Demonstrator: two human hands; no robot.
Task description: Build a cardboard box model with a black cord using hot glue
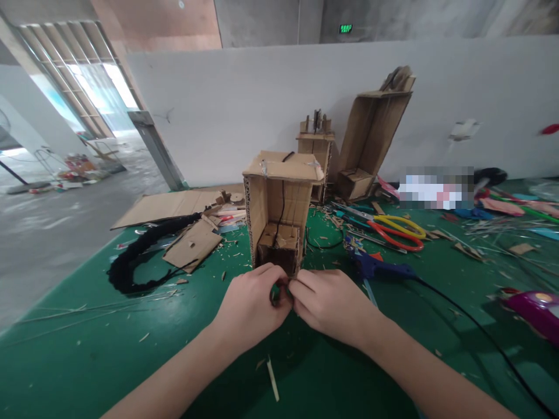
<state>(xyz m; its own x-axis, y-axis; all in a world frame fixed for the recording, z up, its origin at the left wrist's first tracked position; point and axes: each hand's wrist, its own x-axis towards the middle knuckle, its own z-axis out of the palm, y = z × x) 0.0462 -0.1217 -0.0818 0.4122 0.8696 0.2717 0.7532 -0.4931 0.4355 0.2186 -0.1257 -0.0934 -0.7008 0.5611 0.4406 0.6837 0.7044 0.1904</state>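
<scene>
A tall open cardboard box structure (283,201) stands upright on the green table (183,355), with a black cord (282,203) hanging inside it from the top. Just in front of its base, my left hand (255,297) is closed, thumb and index finger curled into a ring. My right hand (329,299) touches it at the fingertips, its fingers pinched together. Whatever the fingertips hold is too small and hidden to name. A thin wooden stick (273,378) lies below the hands.
Behind stand two more cardboard structures (321,145) (378,134). To the right are yellow-and-red-handled scissors (399,230), a blue glue gun (384,269) with its cable and a purple tool (535,311). Black fabric (126,267) and cardboard scraps (192,244) lie left.
</scene>
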